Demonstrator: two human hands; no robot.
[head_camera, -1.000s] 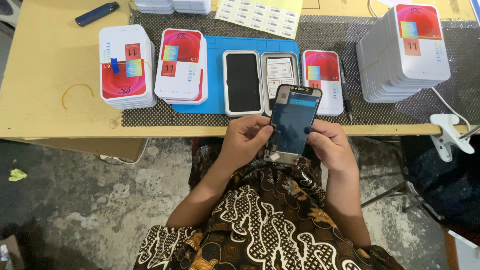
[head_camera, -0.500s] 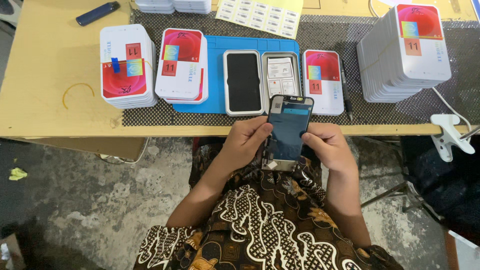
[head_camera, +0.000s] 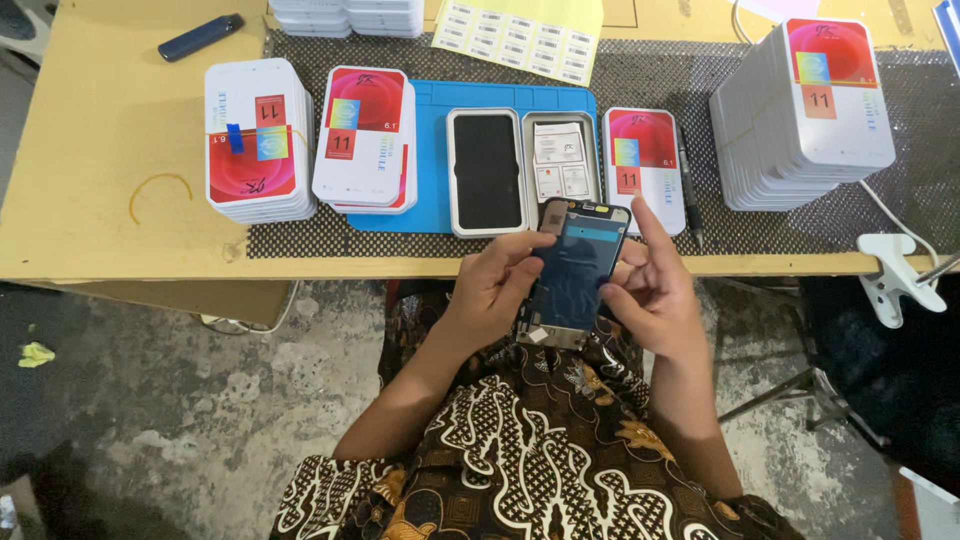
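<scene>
Moved since earlier: phone screen panel (head_camera: 572, 272) has dropped lower and nearer the body, its top edge now just over the tabletop (head_camera: 100, 180) rim; the right hand's index finger has lifted off and points up.
Left hand: left hand (head_camera: 495, 285) grips the panel's left edge, thumb lying across its dark back face.
Right hand: right hand (head_camera: 648, 290) supports the right edge from below with curled fingers, loosely spread, index finger raised beside the panel; holding only partly.
Panel position: held in the air above the lap, tilted, back side toward the camera, small flex tab at its lower end.
Done so far: open tray case (head_camera: 522, 168) lies on the blue mat (head_camera: 420, 150), one half showing a dark screen or insert, the other half paper cards; the panel is out of a case and in hand.
Left to do: panel is not set down in any case; stacked white cases (head_camera: 258, 140) at left, the second stack (head_camera: 362, 138) beside them, a single case (head_camera: 642, 165) at right and the tall pile (head_camera: 805, 105) far right are all closed.
Hard to make out: the panel's front face is turned away; what the left thumb presses on is probably a film or connector, but too small to tell.
Cut off: label sheet (head_camera: 520, 35) and more cases at the top edge run out of frame.
</scene>
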